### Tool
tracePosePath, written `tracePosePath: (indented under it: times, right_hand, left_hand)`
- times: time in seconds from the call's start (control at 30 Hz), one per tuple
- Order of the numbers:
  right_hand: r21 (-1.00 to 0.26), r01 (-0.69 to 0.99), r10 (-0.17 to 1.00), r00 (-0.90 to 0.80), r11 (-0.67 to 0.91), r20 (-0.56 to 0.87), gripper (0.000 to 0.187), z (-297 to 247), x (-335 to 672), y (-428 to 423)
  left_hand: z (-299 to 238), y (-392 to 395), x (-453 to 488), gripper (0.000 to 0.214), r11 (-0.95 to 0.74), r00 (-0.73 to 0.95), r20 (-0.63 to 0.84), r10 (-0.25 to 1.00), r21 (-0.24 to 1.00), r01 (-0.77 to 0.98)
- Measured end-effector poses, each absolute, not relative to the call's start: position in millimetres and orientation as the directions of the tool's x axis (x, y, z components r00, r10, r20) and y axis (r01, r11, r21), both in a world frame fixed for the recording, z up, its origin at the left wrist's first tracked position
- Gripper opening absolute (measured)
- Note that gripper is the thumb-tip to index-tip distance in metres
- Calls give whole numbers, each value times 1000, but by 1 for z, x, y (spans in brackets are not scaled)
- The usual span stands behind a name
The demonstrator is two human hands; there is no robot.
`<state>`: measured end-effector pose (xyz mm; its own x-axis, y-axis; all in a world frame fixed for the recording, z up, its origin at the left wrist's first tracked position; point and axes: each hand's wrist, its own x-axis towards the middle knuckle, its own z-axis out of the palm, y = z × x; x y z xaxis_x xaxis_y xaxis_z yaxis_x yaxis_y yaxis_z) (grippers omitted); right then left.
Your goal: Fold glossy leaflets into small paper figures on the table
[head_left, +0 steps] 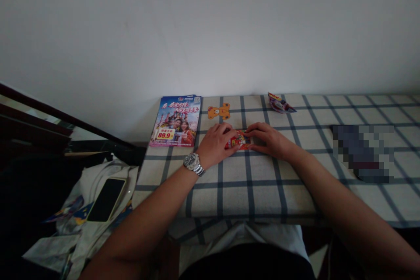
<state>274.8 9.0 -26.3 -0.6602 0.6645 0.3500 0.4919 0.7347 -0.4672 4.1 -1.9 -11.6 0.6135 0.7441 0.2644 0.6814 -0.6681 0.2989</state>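
A small folded piece of red printed paper point(238, 140) lies flat on the checked tablecloth point(262, 179). My left hand point(215, 143), with a metal watch point(193, 163) on its wrist, presses down on the paper's left part with its fingers curled over it. My right hand point(271, 140) presses the paper's right edge, fingers held together and flat. Most of the paper is hidden under both hands.
A colourful flyer point(175, 120) lies at the table's left end. An orange bear cut-out point(218, 111) and a folded paper shape point(280, 103) sit near the wall. A blurred dark patch point(362, 153) is at right. A phone point(106, 199) rests on clutter left of the table.
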Motion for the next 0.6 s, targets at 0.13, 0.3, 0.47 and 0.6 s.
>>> tracePosePath:
  times: [0.13, 0.3, 0.47, 0.6]
  right_hand:
    - [-480, 476, 662, -653, 737, 369, 36, -27, 274, 9]
    - [-481, 466, 656, -650, 742, 383, 34, -23, 272, 6]
    - [-467, 507, 681, -632, 724, 370, 33, -20, 265, 2]
    - [-439, 562, 711, -594, 701, 376, 36, -22, 260, 1]
  left_hand:
    - [-12, -3, 3, 29, -672, 618, 264, 740, 292, 680]
    - [-10, -4, 2, 30, -675, 619, 268, 738, 300, 674]
    - [-11, -3, 4, 32, -662, 609, 259, 750, 300, 687]
    - [-11, -3, 5, 32, -662, 611, 256, 749, 295, 689]
